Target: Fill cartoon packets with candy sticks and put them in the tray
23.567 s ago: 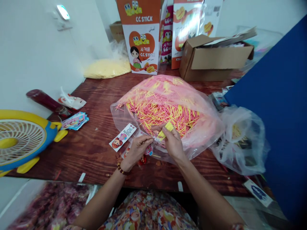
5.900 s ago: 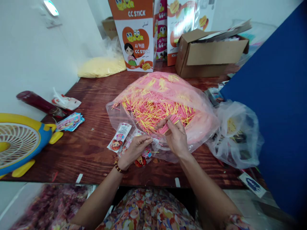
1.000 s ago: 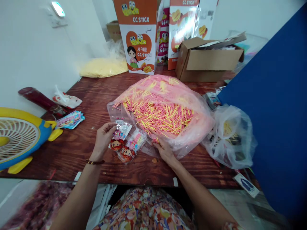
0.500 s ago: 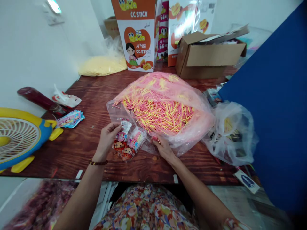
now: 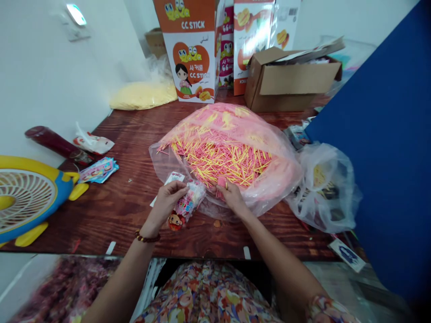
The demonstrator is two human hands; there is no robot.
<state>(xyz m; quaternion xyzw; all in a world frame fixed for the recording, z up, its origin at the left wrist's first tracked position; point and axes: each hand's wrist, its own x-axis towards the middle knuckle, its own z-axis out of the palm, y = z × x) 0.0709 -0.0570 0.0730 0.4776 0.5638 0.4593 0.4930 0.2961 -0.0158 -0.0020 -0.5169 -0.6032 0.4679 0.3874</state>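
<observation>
A large clear bag [image 5: 289,179] lies open on the brown table, heaped with pink and yellow sticks [image 5: 222,157]. At its near edge my right hand [image 5: 234,197] is closed on a small bundle of pink sticks [image 5: 221,186]. My left hand [image 5: 168,197] is closed at the upper left of a small printed packet [image 5: 185,204], its thumb and finger together at the packet's edge. Under and beside the left fingers lies a white printed piece [image 5: 175,177], partly hidden by the hand.
A yellow and blue fan [image 5: 60,188], a dark red bottle [image 5: 54,141] and colourful wrappers [image 5: 99,170] are at the left. Behind stand a CC Stick carton [image 5: 193,63] and an open cardboard box [image 5: 292,83]. A knotted plastic bag [image 5: 328,193] sits at the right.
My left hand has moved right, onto the packet's edge. My right hand has risen slightly, and the pink bundle now stands more upright in its fingers.
</observation>
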